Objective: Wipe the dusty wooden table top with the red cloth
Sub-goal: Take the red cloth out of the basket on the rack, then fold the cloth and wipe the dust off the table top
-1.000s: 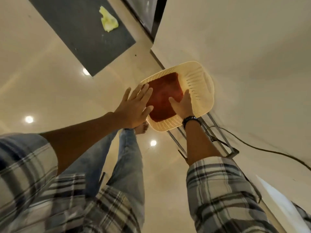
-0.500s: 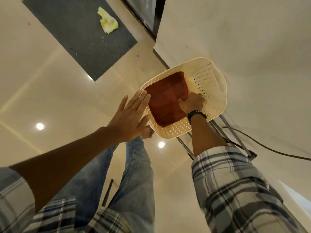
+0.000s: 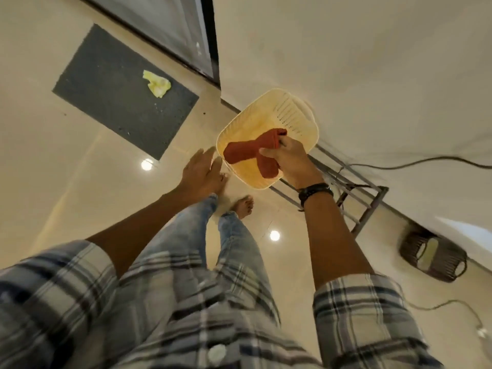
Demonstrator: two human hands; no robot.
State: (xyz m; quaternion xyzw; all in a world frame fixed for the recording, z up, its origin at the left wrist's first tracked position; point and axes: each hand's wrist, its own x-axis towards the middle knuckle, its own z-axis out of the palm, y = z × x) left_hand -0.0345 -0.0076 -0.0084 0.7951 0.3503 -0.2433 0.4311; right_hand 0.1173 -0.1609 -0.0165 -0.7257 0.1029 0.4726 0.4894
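The red cloth (image 3: 250, 150) hangs bunched from my right hand (image 3: 291, 159), which grips it just above a cream perforated plastic basket (image 3: 298, 121). The basket sits on a metal rack (image 3: 362, 201) against the wall. My left hand (image 3: 201, 170) is open with fingers spread, just left of the basket's rim and not touching the cloth. No wooden table top is in view.
A dark grey floor mat (image 3: 119, 102) with a crumpled yellow cloth (image 3: 157, 83) lies at the upper left on the glossy tiled floor. A dark woven basket (image 3: 434, 258) and cables sit by the wall at the right. My bare feet (image 3: 243, 206) stand below the basket.
My right hand closed on the flat red cloth in the basket and lifted it up, bunched. My left hand drew back from the basket rim. The view shifted.
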